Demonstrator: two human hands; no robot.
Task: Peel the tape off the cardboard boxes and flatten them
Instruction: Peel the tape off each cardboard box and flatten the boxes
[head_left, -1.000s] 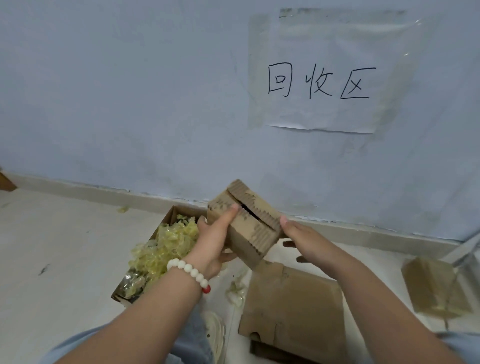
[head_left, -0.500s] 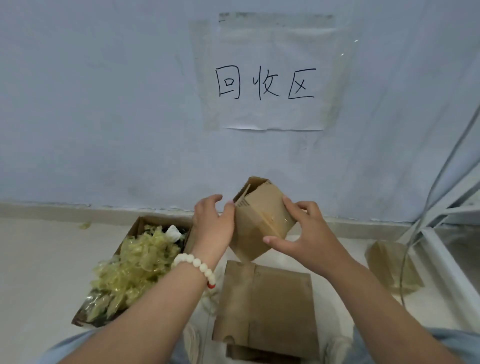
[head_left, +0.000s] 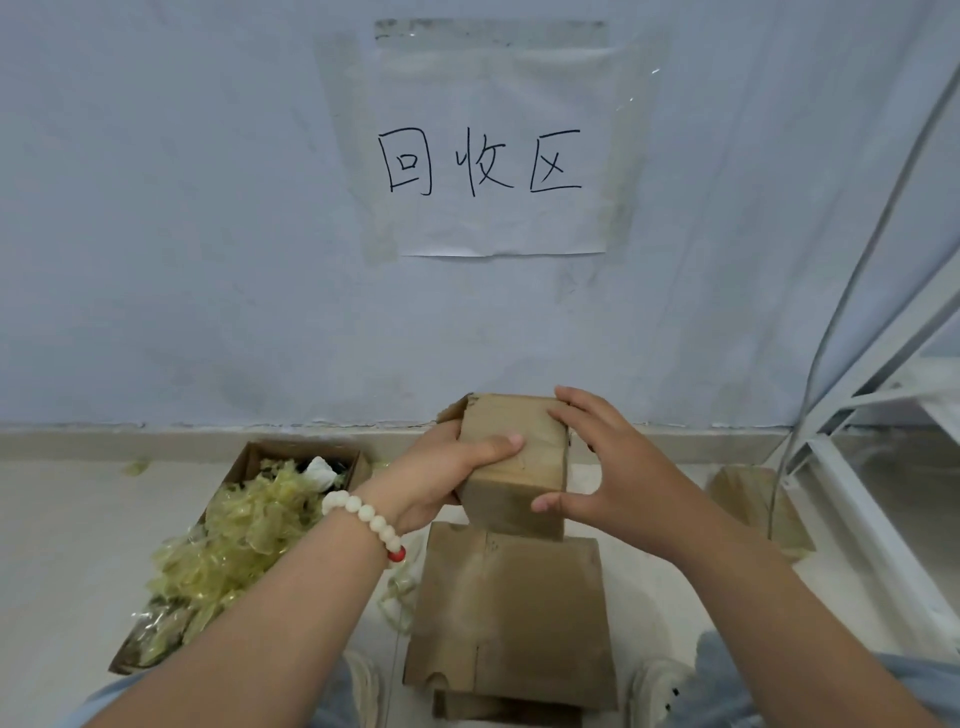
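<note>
I hold a small brown cardboard box (head_left: 511, 470) in the air in front of the wall. My left hand (head_left: 441, 478), with a white bead bracelet on the wrist, grips its left side, thumb across the near face. My right hand (head_left: 608, 473) holds its right side, fingers over the top corner and thumb at the lower edge. An open flap sticks out at the box's top left. Below it, flattened cardboard pieces (head_left: 511, 613) lie stacked on the floor.
An open carton (head_left: 249, 457) full of crumpled yellowish tape (head_left: 228, 540) lies at the left. Another taped box (head_left: 753, 504) sits at the right beside a white metal frame (head_left: 857, 499). A paper sign (head_left: 493, 156) is taped on the wall. My shoes are beside the stack.
The box has been turned in my hands so a plain face points at me. My left thumb now lies across that face and my right hand has shifted onto the right side.
</note>
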